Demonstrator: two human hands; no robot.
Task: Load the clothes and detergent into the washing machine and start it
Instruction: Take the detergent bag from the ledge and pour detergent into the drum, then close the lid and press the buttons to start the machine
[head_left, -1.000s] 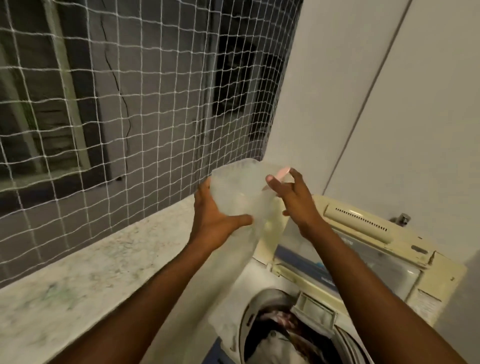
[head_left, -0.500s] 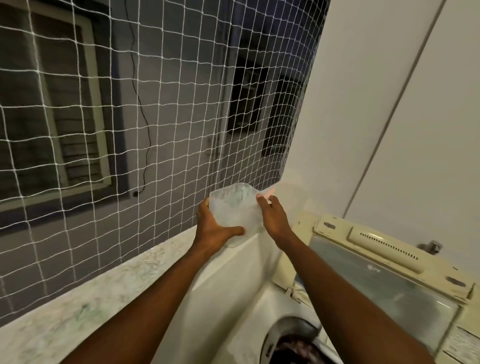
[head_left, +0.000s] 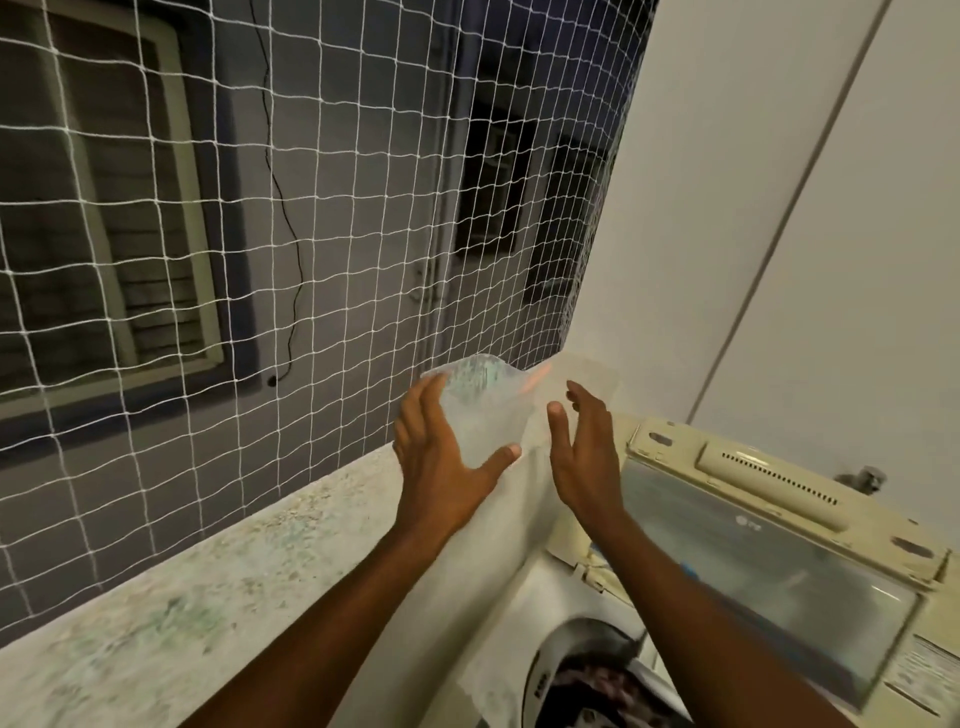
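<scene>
A translucent plastic bag (head_left: 485, 410) with something pink (head_left: 540, 383) at its top sits at the far end of the stone ledge, against the net. My left hand (head_left: 441, 462) cups its left side, thumb under the bag's lower edge. Just right of the bag, my right hand (head_left: 584, 457) is off it with fingers spread. Below them stands the cream top-loading washing machine (head_left: 675, 452), its glass lid (head_left: 753, 566) raised. Dark and pinkish clothes (head_left: 587, 686) lie in the drum at the bottom edge.
A speckled stone ledge (head_left: 208, 597) runs along the left under a white safety net (head_left: 322, 218). A white wall (head_left: 727, 208) rises behind the machine, with a metal tap (head_left: 865, 478) beside it. A low white wall (head_left: 467, 597) separates the ledge from the machine.
Both hands carried the bag up and away from the machine to the ledge corner. My right hand then let go of the bag's top and opened. The view tilted upward.
</scene>
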